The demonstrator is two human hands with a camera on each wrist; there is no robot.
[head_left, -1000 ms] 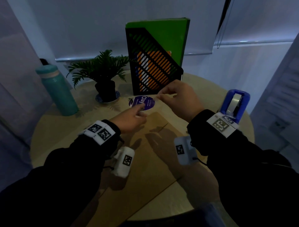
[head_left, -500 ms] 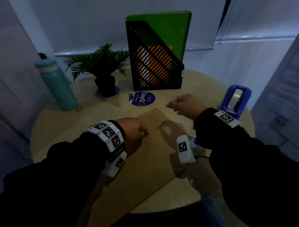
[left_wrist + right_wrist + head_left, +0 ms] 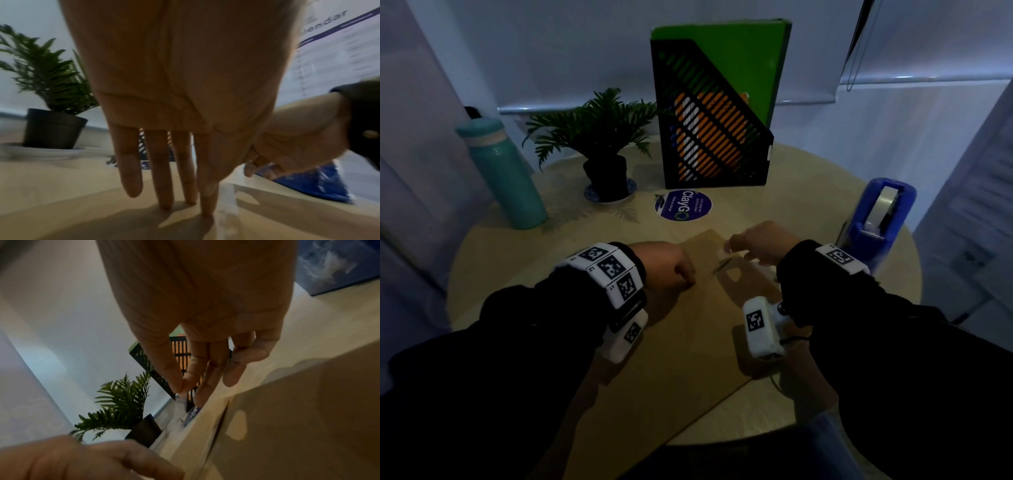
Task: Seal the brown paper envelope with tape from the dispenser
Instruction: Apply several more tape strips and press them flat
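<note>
Both hands dropped; L hand (image 3: 666, 265) fingers pressing envelope (image 3: 654, 359), R hand (image 3: 760, 241) pinching tape (image 3: 178, 404).

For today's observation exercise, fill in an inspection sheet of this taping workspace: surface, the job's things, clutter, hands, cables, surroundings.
Surface: round light wooden table, dimly lit.
Job's things: brown paper envelope lies flat under both hands; a strip of clear tape stretches between the hands above it; blue tape dispenser stands at the right edge.
Clutter: teal bottle, potted plant, black file holder with a green folder, round purple sticker.
Hands: left hand presses straight fingers onto the envelope at the tape's end; right hand pinches the tape's other end.
Cables: a thin lead by the right wrist camera.
Surroundings: pale walls, window blinds, a calendar sheet.
</note>
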